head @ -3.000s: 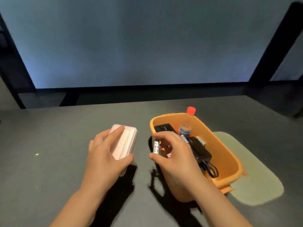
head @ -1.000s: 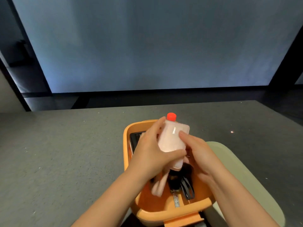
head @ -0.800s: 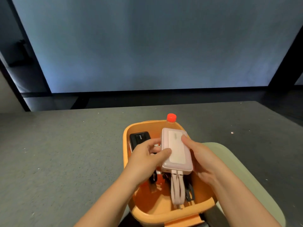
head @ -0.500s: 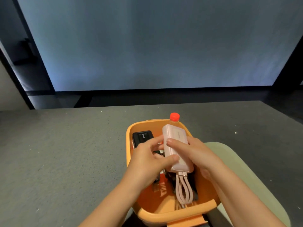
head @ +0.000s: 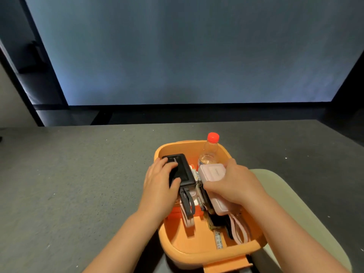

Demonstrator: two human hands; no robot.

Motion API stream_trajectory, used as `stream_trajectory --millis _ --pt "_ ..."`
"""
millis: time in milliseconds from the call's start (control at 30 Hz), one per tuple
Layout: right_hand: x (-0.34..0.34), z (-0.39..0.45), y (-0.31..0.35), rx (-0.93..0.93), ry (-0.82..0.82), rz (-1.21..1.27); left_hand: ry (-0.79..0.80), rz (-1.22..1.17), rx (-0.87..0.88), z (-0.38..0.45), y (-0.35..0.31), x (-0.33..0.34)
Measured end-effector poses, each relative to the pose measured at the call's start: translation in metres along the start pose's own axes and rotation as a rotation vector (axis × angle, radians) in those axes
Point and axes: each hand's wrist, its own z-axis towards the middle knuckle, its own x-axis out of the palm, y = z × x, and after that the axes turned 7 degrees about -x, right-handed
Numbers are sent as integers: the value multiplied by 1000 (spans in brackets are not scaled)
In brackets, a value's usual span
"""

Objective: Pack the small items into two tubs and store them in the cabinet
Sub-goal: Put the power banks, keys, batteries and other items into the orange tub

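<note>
- Clearly the packing is well advanced; the orange tub (head: pixel 197 251) already carries several small items, and nothing loose shows on the dark table (head: pixel 78 184) to its left; the second tub and the cabinet are not in view, so I judge that storing is still to do.
- Over the tub's left half, the left hand (head: pixel 159 186) curls around a black power bank (head: pixel 180 170), fingers on top and thumb at its near edge; a short dark cable loop hangs from it down into the tub.
- Over the tub's right half, the right hand (head: pixel 234 184) grips a pink power bank (head: pixel 211 173), which is tilted; its pink cable loop (head: pixel 241 231) lies against the tub's near right wall.
- At the tub's far wall a clear plastic bottle (head: pixel 209 154) with a red cap stands upright.
- The tub is smooth moulded plastic, oval, with rounded rim; both power banks are hard, matte, rounded blocks; the table looks rough and grainy; a pale green oval lid (head: pixel 295 213) lies flat just right of the tub.
</note>
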Motion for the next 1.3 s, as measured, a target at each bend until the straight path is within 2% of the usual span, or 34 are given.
stream_trajectory --millis 133,267,467,700,1000,1200,1300 --pt "2 3 6 -11 2 -159 22 31 -29 0 5 3" --pt "3 5 11 -31 73 -312 22 -14 -35 1 4 3" --pt "14 15 8 -9 112 -317 8 -44 -29 -1 5 3" --pt "36 28 1 -36 -43 -231 -2 -46 -30 -1 5 3" --pt "35 27 -5 -58 -43 -271 -4 -85 -23 -2 8 5" --pt "26 7 4 -139 -127 -252 -6 -193 16 -18 20 -7" --pt "23 -7 25 -260 -214 -179 -75 -273 -19 -32 35 -25"
